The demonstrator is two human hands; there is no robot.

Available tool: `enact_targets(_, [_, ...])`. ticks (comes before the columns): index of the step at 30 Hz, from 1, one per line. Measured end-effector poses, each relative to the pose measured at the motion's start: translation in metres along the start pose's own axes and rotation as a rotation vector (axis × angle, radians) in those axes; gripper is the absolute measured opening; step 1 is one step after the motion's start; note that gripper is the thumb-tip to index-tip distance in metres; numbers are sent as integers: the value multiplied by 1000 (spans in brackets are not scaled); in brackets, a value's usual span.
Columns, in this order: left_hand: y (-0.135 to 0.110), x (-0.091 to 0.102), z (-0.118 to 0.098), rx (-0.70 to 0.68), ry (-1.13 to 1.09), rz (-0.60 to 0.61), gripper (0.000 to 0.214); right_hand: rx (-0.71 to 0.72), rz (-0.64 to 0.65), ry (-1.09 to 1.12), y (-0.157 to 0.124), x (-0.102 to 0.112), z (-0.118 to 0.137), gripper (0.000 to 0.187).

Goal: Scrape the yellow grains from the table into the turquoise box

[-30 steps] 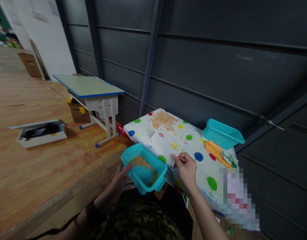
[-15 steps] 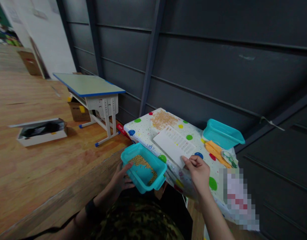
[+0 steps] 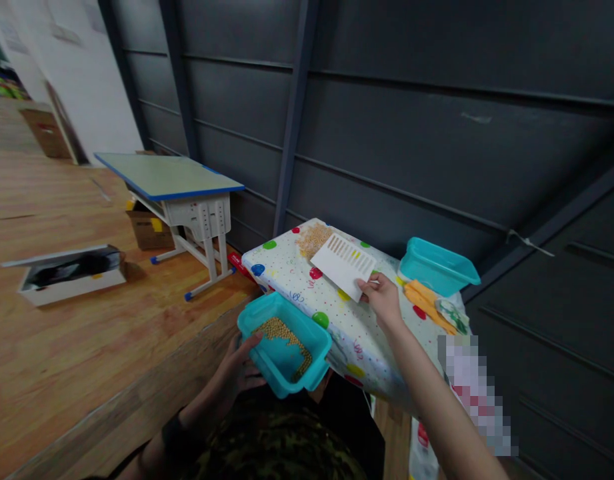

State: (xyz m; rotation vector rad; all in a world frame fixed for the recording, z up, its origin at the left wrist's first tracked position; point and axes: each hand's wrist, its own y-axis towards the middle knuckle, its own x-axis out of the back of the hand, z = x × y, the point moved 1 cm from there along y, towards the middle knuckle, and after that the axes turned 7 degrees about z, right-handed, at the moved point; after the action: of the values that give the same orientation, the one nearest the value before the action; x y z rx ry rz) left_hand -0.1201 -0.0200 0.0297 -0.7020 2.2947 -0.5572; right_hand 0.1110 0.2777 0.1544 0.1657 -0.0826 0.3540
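Note:
My left hand [image 3: 241, 367] grips the near left side of a turquoise plastic basin [image 3: 314, 332], its thumb over the rim. Yellow soybeans [image 3: 281, 333] lie along one side of the basin floor. My right hand [image 3: 381, 298] pinches the near right corner of a white slotted scoop [image 3: 341, 268], thumb on top. The scoop is a flat sheet with a row of slots toward its far side, held over the table. Beside its far left edge, a spread of small tan grains [image 3: 314, 239] lies on the tablecloth; the scoop hides part of it.
A dotted, patterned cloth covers the table [image 3: 291, 277]. At its right end stand a second turquoise basin [image 3: 439, 267], an orange cloth [image 3: 427, 307] and a white-and-green bundle [image 3: 453, 315]. Behind rises a dark panelled wall [image 3: 411, 147]. A school desk [image 3: 171, 177] and an open white box [image 3: 71, 277] are leftward.
My right hand has carried the slotted scoop away from me, toward the spread grains. My left hand still holds the basin in about the same place. The view has shifted slightly.

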Motion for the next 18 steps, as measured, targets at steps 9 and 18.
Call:
enact_targets(9, [0,7,3,-52,86,12,104,-66,182,4,7,-31,-17,80])
enact_targets(18, [-3,5,3,-27,96,23,109,-185,-76,-36,38,-6,-7,50])
